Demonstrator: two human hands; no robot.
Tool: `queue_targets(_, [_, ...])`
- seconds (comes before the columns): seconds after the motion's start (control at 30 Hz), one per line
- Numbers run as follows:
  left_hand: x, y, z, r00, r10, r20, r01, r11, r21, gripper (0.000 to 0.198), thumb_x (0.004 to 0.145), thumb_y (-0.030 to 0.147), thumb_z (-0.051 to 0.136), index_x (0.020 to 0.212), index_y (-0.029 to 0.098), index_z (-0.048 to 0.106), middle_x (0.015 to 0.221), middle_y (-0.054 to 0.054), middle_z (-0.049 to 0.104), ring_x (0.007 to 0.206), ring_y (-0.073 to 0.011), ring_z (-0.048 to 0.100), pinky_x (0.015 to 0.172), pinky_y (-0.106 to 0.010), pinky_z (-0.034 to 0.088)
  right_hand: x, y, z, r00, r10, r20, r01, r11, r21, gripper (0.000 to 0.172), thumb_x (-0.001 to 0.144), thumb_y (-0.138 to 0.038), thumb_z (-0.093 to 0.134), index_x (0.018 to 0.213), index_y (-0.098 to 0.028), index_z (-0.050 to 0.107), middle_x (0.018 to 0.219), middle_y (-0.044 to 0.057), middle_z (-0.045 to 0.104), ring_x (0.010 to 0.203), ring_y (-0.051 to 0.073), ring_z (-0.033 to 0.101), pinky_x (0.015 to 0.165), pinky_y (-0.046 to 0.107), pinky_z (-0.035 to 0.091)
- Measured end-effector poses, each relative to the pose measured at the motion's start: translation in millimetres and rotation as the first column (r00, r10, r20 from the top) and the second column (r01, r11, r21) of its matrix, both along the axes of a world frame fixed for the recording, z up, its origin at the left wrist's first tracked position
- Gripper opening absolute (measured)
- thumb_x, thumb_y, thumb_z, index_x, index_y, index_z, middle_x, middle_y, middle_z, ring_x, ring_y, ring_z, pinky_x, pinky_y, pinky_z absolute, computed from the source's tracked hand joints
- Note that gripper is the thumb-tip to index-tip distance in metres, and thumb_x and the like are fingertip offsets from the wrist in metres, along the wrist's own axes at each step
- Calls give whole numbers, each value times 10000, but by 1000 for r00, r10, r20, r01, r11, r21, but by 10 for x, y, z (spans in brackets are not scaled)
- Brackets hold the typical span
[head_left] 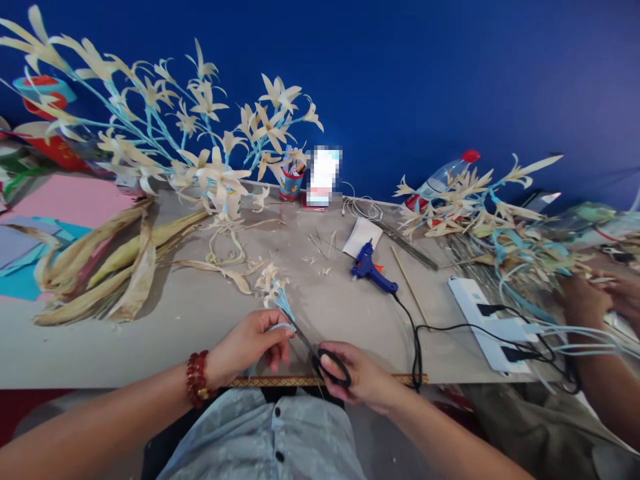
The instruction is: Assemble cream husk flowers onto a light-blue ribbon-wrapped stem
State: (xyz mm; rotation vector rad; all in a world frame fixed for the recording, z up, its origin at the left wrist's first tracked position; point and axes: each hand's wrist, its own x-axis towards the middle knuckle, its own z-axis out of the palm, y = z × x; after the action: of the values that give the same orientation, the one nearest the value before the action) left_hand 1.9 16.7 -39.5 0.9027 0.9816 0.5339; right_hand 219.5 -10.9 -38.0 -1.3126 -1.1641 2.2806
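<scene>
In the head view my left hand [260, 339] is closed, pinching a light blue strip [281, 326] beside the blue-wrapped stems of a small bunch of cream husk flowers [270, 280]. Black-handled scissors [331, 368] are in my right hand [355, 377], with fingers through the loops. Their blades point up and left and meet the blue strip and stems at my left fingertips. Whether the blades are fully closed is hard to make out. Beyond my hands, a blue glue gun [373, 268] lies on the table by a white paper piece [361, 237].
Dried corn husks [120, 250] and coloured paper [70, 200] lie left. Tall husk flowers [215, 173] stand behind. A lit phone [323, 175] leans at the back. At right are a power strip [480, 333] with cords, more flowers [470, 200], and a co-worker's hands [587, 300].
</scene>
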Motion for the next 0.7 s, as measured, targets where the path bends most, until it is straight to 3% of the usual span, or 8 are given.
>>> queue_targets(0.47, [24,-24,-2,1000,-26,7,26,1000,5,282,809,439,567,741,177,488,549,15,660,372,-77,543,395,-180,334,-50,76,25,986,137,90,-143,988,62,524,737,-708,544,780,-202,415,441,-94,494,299,26,256,311,174,139])
queue_targets(0.7, [15,-25,-12,1000,-13,10,13,1000,8,284,805,438,572,729,177,491,542,15,656,370,-81,544,403,-187,350,-60,72,7,996,71,62,-80,985,153,557,683,-728,581,689,-209,379,408,-116,367,356,41,301,375,188,186])
